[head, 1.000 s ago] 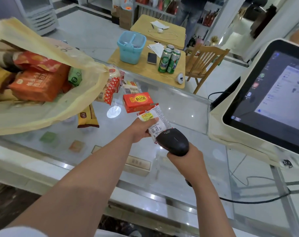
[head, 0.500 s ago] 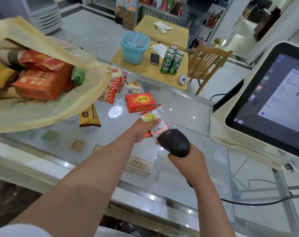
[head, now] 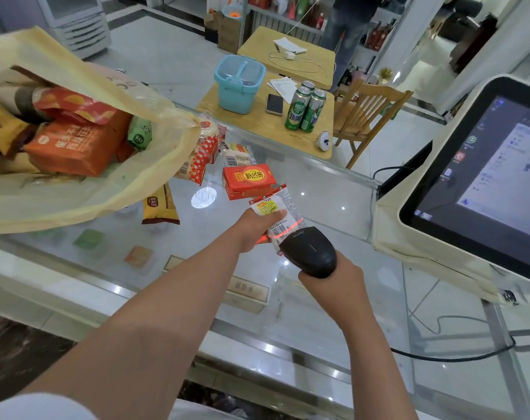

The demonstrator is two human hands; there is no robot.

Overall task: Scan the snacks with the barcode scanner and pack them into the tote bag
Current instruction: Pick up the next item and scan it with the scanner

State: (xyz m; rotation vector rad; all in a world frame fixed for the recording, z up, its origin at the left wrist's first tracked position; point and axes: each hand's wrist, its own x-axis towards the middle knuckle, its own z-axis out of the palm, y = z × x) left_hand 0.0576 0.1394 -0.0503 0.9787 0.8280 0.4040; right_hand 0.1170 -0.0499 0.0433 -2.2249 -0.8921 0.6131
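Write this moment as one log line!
step: scanning | left hand: holds snack packet | right hand: grips barcode scanner | red beam: on barcode | tote bag: holds snacks

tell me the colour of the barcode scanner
The barcode scanner is black, seen best in the head view.

Two hands [head: 253, 227], one barcode scanner [head: 312, 251], one tote bag [head: 75, 204], three green cans [head: 306, 112], one phone [head: 274, 104]

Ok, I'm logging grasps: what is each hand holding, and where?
Left hand pinches the small snack packet by its left side; right hand grips the barcode scanner by its handle.
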